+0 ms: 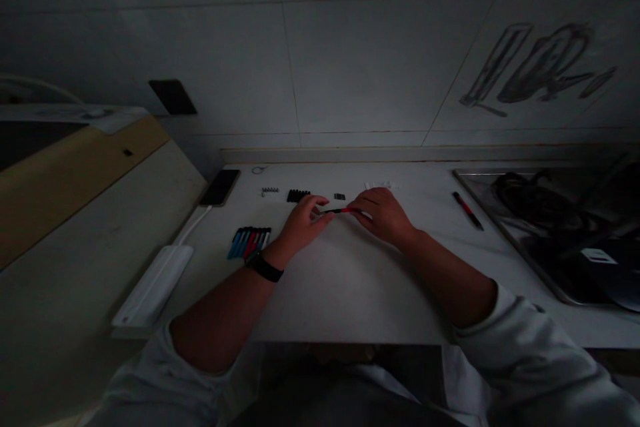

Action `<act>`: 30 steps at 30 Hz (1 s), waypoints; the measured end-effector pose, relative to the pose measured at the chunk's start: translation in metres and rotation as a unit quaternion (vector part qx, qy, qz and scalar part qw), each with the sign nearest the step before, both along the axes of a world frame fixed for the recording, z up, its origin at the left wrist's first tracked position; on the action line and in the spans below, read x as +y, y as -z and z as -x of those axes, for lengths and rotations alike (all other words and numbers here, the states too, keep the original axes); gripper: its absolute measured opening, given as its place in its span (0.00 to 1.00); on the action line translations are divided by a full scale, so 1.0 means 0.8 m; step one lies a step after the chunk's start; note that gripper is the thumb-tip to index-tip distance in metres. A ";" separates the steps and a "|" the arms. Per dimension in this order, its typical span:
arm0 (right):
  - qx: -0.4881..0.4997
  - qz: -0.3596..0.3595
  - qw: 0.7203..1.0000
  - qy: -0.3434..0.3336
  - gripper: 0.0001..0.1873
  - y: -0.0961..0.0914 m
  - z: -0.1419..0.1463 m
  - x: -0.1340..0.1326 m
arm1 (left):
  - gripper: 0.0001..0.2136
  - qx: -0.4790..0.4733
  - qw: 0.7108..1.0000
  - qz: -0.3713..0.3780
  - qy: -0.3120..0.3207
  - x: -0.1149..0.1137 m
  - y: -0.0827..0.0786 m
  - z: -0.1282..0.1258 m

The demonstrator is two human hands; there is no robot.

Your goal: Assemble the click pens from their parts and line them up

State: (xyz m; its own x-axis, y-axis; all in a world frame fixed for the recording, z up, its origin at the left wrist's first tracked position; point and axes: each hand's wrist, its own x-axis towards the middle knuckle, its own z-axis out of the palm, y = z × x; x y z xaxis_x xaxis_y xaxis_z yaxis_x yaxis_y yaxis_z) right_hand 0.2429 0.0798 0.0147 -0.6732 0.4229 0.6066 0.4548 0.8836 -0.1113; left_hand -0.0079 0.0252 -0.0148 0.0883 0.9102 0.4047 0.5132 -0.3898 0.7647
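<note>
Both of my hands meet over the middle of the white table [350,280], holding one red pen [339,211] between them. My left hand [303,221] pinches its left end with closed fingers; a black watch sits on that wrist. My right hand [383,213] is closed round the pen's right end. A row of several blue, red and black pens [249,242] lies just left of my left hand. Beyond the hands lie a cluster of black small parts [298,195], a smaller black piece [339,197] and some white parts [379,185].
A phone [220,187] lies at the table's far left with a white cable running to a white power strip [155,283]. Another red-and-black pen [467,210] lies to the right, near a metal sink [565,227]. A tiled wall stands behind. The scene is dim.
</note>
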 end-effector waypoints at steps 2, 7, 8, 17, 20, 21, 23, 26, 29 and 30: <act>0.003 -0.002 1.000 -0.003 0.10 0.000 0.000 0.000 | 0.07 0.016 1.000 -0.001 0.001 0.000 -0.002 0.000; 0.001 -0.005 1.000 -0.012 0.09 0.002 0.000 0.002 | 0.07 0.032 0.999 -0.010 0.040 -0.002 -0.005 0.000; 0.000 -0.005 1.000 -0.013 0.09 0.002 -0.001 0.003 | 0.04 0.023 0.999 -0.007 0.043 -0.003 -0.005 -0.001; -0.002 0.001 1.000 -0.017 0.08 0.000 -0.001 0.001 | 0.11 0.026 0.999 0.003 0.039 0.000 -0.005 -0.001; -0.002 0.003 1.000 -0.015 0.08 -0.001 -0.001 0.000 | 0.07 0.001 0.999 0.010 0.040 -0.002 -0.004 -0.002; -0.001 0.002 1.000 -0.015 0.08 0.000 -0.001 0.001 | 0.12 -0.011 0.999 0.015 0.033 -0.003 -0.004 -0.002; 0.000 0.000 1.000 -0.015 0.08 0.001 -0.001 0.001 | 0.15 -0.019 0.999 0.022 0.020 -0.004 -0.005 -0.002; 0.001 -0.002 1.000 -0.020 0.08 0.002 0.000 0.001 | 0.08 0.005 1.000 0.011 0.027 -0.003 -0.007 -0.002; -0.003 -0.001 1.000 -0.023 0.09 0.002 -0.001 0.001 | 0.13 0.030 0.998 0.007 0.051 -0.002 -0.007 -0.002; -0.005 0.001 1.000 -0.023 0.09 0.002 -0.001 0.001 | 0.11 0.029 0.998 0.010 0.054 -0.003 -0.007 -0.002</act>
